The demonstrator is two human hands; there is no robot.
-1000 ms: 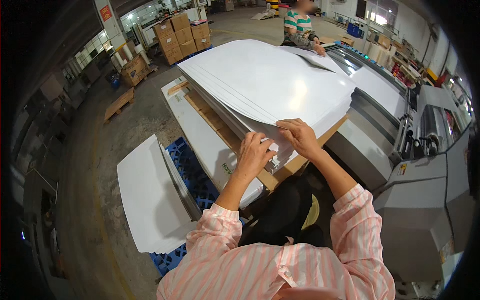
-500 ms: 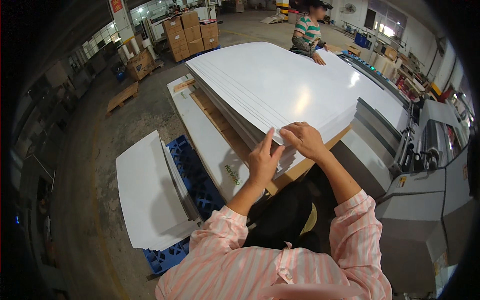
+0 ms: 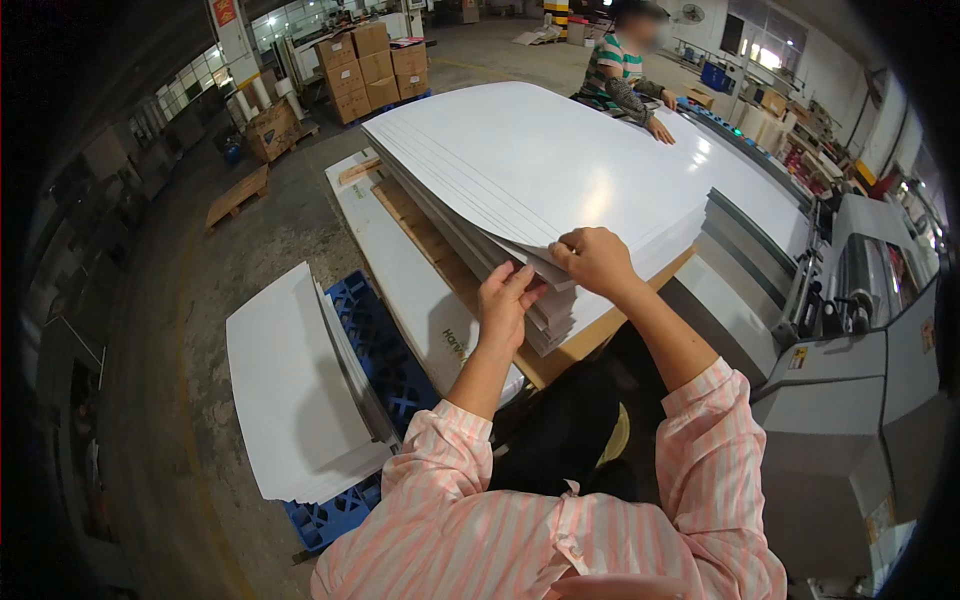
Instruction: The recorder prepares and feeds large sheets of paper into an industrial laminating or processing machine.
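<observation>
A tall stack of large glossy white sheets [image 3: 500, 150] spreads out in front of me, its near corner lying between my hands. With thumb and fingers pinched, my right hand [image 3: 598, 262] grips the near corner of the top sheets, which lift a little from those below. Just left of that corner is my left hand [image 3: 507, 305], fingers apart and loosely bent against the layered side edges. Whether its fingertips press on the sheets is hard to see. Below the stack a brown board edge [image 3: 562, 358] shows.
A lower pile of white sheets [image 3: 290, 390] rests on a blue plastic pallet [image 3: 385, 340] at left. A grey machine with rollers [image 3: 840, 370] stands close on the right. Across the stack, a person in a striped shirt [image 3: 622, 85] has a hand on the sheets. Cartons [image 3: 365, 70] stand behind.
My right hand has closed on the sheet corner and raised it slightly. The left hand has shifted left and down along the edge. The other person has leaned nearer.
</observation>
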